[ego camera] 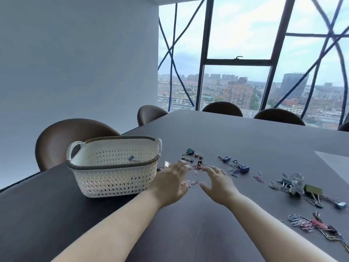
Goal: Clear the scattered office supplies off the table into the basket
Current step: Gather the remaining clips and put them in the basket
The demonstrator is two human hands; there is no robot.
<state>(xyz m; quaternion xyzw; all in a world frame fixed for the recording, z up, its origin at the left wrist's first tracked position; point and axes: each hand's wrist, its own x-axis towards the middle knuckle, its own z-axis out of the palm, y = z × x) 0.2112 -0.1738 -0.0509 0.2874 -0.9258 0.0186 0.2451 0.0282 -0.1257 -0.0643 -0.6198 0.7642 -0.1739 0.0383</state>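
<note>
From the head view, a dark counter (236, 133) fills the lower half of the frame, with a white basket (113, 178) at centre left. The basket has a dark woven rim, and one small blue item (131, 158) shows inside near its far wall.

Both bare forearms reach up from the bottom edge. The left hand (171, 183) sits just right of the basket, palm down, fingers spread wide and holding nothing visible; its fingertips are blurred. The right hand (219, 183) is beside it at centre frame, also palm down with fingers splayed wide and empty. Whether either palm touches the counter cannot be told.

A paper clip (194, 182) lies on the counter between the two hands. Just above the fingertips is a small scatter of clips (199, 166), and above that a green binder clip (189, 151). Right of centre lies a blue binder clip (243, 168) with loose paper clips around it. Further right, at the frame's right edge, an olive binder clip (312, 189) sits in a tangle of clips, and a pile of coloured clips (309, 224) lies at lower right.

Brown chairs (71, 135) ring the counter's far sides, and a window (236, 82) in the upper right shows a city
</note>
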